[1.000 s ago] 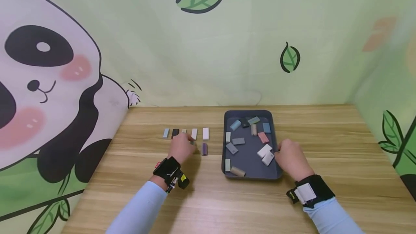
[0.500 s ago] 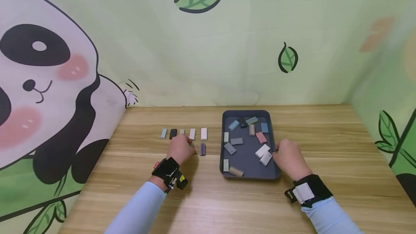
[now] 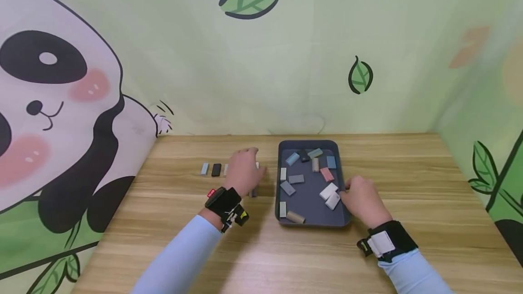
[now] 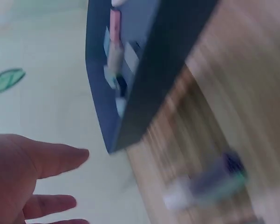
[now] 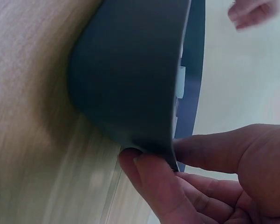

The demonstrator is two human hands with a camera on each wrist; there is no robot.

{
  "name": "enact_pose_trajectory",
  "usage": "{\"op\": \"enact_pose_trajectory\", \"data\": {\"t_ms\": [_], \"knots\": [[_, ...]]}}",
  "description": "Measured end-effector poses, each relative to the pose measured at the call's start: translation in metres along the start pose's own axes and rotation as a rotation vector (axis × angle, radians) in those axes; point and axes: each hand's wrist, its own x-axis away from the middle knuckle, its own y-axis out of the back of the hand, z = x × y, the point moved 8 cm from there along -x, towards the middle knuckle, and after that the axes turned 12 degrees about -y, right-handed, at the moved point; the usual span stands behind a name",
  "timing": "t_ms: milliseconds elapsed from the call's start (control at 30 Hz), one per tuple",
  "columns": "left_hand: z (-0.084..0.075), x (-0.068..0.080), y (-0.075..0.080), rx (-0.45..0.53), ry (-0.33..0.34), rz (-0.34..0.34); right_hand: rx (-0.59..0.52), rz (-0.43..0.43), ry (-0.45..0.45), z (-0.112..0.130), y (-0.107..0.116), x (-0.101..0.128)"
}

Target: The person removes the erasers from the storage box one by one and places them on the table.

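My left hand [image 3: 245, 173] hovers over a row of small eraser-like blocks left of the tray, fingers apart and holding nothing visible. From under it show a light-blue block [image 3: 204, 169], a black block [image 3: 216, 170] and part of a purple block [image 3: 253, 193]; other blocks are mostly hidden. In the left wrist view, my thumb [image 4: 60, 158] and fingers are spread, and the blocks on the table are blurred. My right hand [image 3: 363, 198] pinches the right wall of the dark grey tray [image 3: 310, 208] between thumb and fingers, plain in the right wrist view.
Several loose blocks lie in the tray, among them a pink block [image 3: 327, 174], white blocks [image 3: 328, 191] and a tan block [image 3: 295, 217]. A printed cloth backdrop [image 3: 261, 67] rises behind the wooden table [image 3: 184, 239].
My left hand has lifted from near the middle of the row, moved right and away from me, and its fingers have spread. The right hand stays on the tray's wall.
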Motion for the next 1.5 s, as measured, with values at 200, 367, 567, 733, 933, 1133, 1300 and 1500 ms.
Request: {"op": "enact_pose_trajectory", "data": {"t_ms": [200, 367, 567, 733, 933, 1133, 1300, 1500], "knots": [[-0.046, -0.017, -0.022, -0.035, -0.160, 0.049, -0.007, 0.013, -0.013, -0.001, -0.003, 0.000], [-0.083, -0.024, -0.048, -0.059, -0.281, 0.146, -0.005, 0.013, -0.018, -0.003, -0.004, -0.001], [-0.105, -0.027, -0.075, -0.110, -0.347, 0.234, 0.011, -0.009, -0.001, -0.002, -0.005, -0.004], [-0.106, -0.025, -0.087, -0.136, -0.318, 0.302, 0.018, -0.010, -0.006, -0.003, -0.007, -0.004], [-0.112, -0.021, -0.091, -0.172, -0.356, 0.348, 0.017, 0.003, -0.026, -0.004, -0.007, -0.005], [-0.119, -0.018, -0.088, -0.195, -0.414, 0.349, 0.022, -0.014, -0.017, -0.003, -0.005, -0.005], [-0.122, -0.016, -0.088, -0.216, -0.467, 0.316, 0.018, -0.019, -0.013, -0.003, -0.004, -0.004], [-0.122, -0.017, -0.092, -0.195, -0.506, 0.269, 0.017, -0.016, -0.019, -0.003, -0.005, -0.004]]}}
